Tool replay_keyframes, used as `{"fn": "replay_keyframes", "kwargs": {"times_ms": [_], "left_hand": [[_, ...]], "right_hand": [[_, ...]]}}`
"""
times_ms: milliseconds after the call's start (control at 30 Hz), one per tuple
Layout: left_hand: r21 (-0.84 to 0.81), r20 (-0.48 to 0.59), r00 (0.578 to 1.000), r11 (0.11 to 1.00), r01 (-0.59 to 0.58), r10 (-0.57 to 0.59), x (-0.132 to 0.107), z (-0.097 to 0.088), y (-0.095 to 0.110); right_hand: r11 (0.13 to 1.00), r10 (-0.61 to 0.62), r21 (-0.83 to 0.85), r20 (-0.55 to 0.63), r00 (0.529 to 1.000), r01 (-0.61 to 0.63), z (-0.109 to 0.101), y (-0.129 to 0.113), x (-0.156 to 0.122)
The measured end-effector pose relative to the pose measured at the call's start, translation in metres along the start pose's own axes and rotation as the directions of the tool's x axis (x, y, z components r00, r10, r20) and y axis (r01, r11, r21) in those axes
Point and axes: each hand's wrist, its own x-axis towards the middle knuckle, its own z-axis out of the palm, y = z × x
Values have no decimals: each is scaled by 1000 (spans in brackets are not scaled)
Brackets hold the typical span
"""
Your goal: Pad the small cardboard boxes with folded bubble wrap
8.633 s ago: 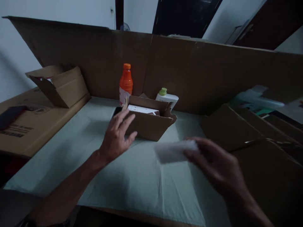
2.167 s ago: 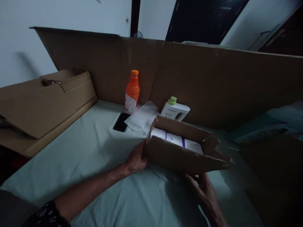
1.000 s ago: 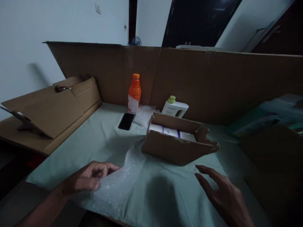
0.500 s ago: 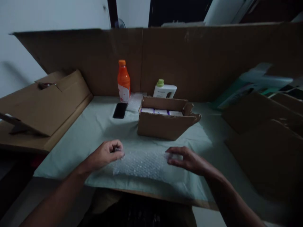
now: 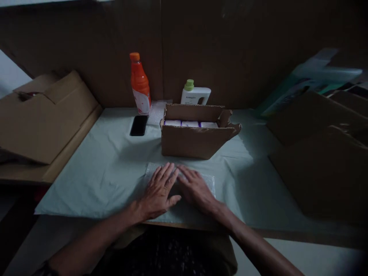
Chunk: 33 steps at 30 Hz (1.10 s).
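Note:
A sheet of bubble wrap [image 5: 209,181] lies on the pale green cloth [image 5: 115,191] near the table's front edge, largely covered by my hands. My left hand [image 5: 161,191] rests flat on its left part, fingers stretched and thumb out to the side. On the right part lies my right hand [image 5: 197,190], also flat with fingers extended, slightly blurred; its fingertips come close to those of the left. Just beyond stands an open cardboard box [image 5: 186,142] with several white, purple-edged packs [image 5: 190,124] inside.
Behind the box is a white bottle with a green cap [image 5: 195,95]. An orange bottle [image 5: 140,86], a black phone [image 5: 138,125] and another bubble wrap piece [image 5: 158,111] sit at back left. Cardboard boxes flank both sides [image 5: 51,126]; a teal jug [image 5: 299,84] stands at right.
Both hands have come together and now press flat on the bubble wrap, which was held up at its two ends before. The view has tilted downward.

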Motion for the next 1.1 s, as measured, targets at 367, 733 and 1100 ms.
{"fn": "replay_keyframes", "kwargs": {"times_ms": [367,733,1100], "left_hand": [[-1,39,978,979,206,-206,-66,6,-50],[-260,-164,837,841,474,-523,-12,17,-36],[-385,-20,979,905,180,-203,-36,-1,-22]], "right_hand": [[968,239,-55,-95,966,-245,-5,59,-97],[867,497,131,-163,852,-480,-1,36,-65],[894,387,231,28,922,-383,-25,22,-86]]}}
